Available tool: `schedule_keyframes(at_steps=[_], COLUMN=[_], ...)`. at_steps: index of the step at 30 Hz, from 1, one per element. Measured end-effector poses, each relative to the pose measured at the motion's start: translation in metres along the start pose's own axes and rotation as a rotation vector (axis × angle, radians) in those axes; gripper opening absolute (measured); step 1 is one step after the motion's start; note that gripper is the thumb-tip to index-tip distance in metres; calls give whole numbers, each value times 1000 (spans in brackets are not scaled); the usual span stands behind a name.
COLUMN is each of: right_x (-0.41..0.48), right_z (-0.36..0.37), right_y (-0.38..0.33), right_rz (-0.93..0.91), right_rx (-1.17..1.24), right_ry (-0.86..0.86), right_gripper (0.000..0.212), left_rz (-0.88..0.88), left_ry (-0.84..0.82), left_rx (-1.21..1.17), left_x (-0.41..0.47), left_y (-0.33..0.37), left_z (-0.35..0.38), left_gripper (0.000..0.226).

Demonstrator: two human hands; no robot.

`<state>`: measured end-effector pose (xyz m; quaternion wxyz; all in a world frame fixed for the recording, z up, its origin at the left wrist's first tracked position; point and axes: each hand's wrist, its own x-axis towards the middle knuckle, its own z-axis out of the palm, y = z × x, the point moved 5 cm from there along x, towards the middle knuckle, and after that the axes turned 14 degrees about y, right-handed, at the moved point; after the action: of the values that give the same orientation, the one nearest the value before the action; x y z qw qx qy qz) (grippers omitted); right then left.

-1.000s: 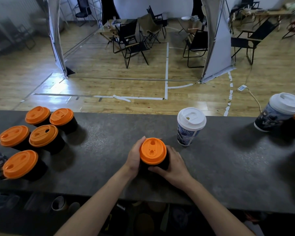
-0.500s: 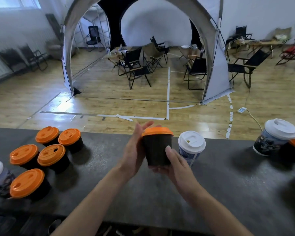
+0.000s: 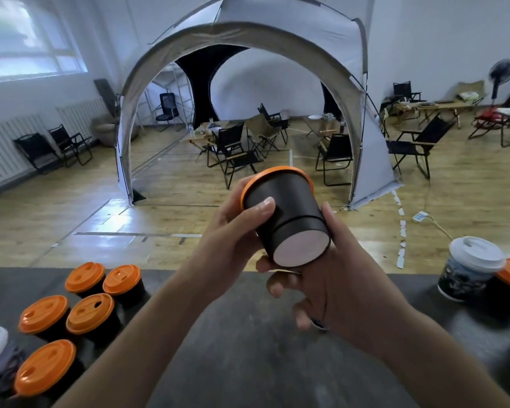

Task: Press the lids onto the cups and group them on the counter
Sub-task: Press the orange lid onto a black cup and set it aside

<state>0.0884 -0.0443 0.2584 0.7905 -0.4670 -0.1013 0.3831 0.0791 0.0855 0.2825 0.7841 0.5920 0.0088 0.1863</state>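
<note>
Up goes the black cup (image 3: pixel 289 207), off the table (image 3: pixel 248 348) and tipped, so its bottom now faces us. Both hands curl round it: left hand (image 3: pixel 233 228) near the orange lid (image 3: pixel 273 173), right hand (image 3: pixel 330 266) by the bottom. Its long line runs from 5 to 11 o'clock. The other orange cups (image 3: pixel 86 310) wait at 8 o'clock, closer to the left hand.
</note>
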Motion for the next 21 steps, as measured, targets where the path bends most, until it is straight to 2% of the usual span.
schedule_keyframes(at_steps=[3, 7, 12, 14, 18, 21], right_x=[0, 7, 7, 5, -1, -9], right_z=[-8, -20, -27, -33, -44, -44], right_y=[-7, -15, -32, -38, -47, -43], right_rz=[-2, -60, 9, -27, -139, -1], right_rx=[-63, -130, -88, -138, -236, -101], right_ry=[20, 146, 98, 109, 155, 60], right_gripper=[77, 76, 80, 82, 71, 75], left_rz=[70, 154, 171, 190, 209, 168], left_ry=[25, 82, 6, 24, 46, -13], left_rx=[95, 290, 231, 268, 369, 206], left_x=[7, 17, 26, 28, 30, 28], left_y=[2, 1, 4, 7, 2, -3], left_z=[2, 7, 26, 30, 40, 53], left_gripper=[48, 61, 70, 70, 73, 70])
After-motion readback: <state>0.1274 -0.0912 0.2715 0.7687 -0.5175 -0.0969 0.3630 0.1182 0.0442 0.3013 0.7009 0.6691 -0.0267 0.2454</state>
